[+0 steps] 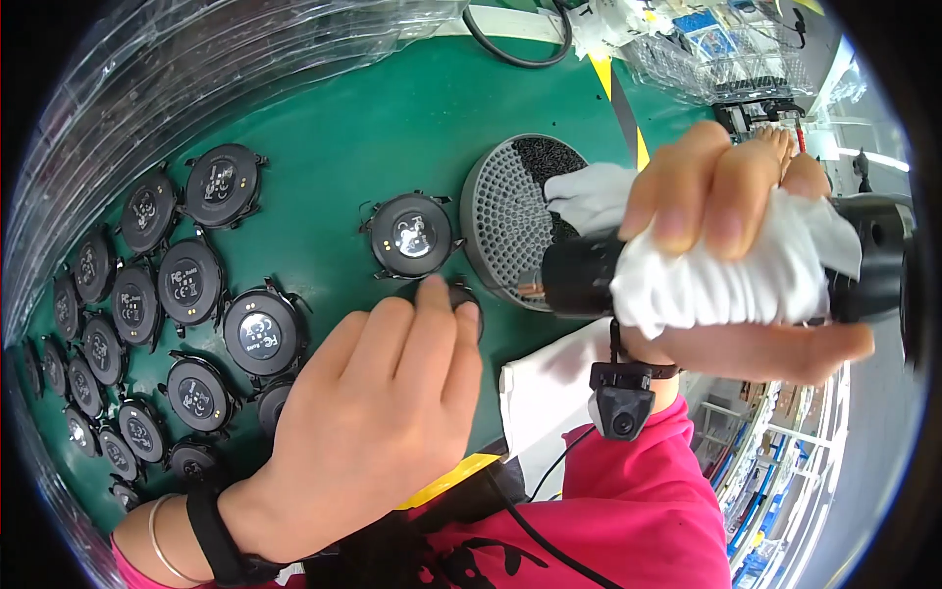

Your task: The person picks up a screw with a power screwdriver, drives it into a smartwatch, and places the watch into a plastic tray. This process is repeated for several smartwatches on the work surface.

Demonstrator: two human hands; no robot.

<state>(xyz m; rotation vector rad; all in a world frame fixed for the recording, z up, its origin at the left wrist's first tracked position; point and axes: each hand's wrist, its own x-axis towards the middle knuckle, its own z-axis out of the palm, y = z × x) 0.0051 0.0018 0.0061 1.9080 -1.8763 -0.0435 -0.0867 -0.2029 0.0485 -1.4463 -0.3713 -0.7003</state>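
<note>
My left hand (383, 393) lies over a round black smartwatch case (468, 303), its fingers close together on it and hiding most of it. Just beyond the fingertips another black watch case (412, 236) lies back-up on the green table. My right hand (726, 226) is raised at the right, wrapped round a black cylindrical electric screwdriver (579, 275) whose grip is covered in white cloth (726, 275). The tool lies roughly level, its narrow end toward the left. Beside that end is a round grey perforated tray (491, 187) with small black screws (549, 162) heaped on its far side.
Many more black watch cases (191, 282) lie in rows at the left. Stacked clear plastic trays (216, 59) rise along the far left. A white cloth or sheet (549, 378) lies at the table's near edge. A small camera (623, 402) hangs at my right wrist.
</note>
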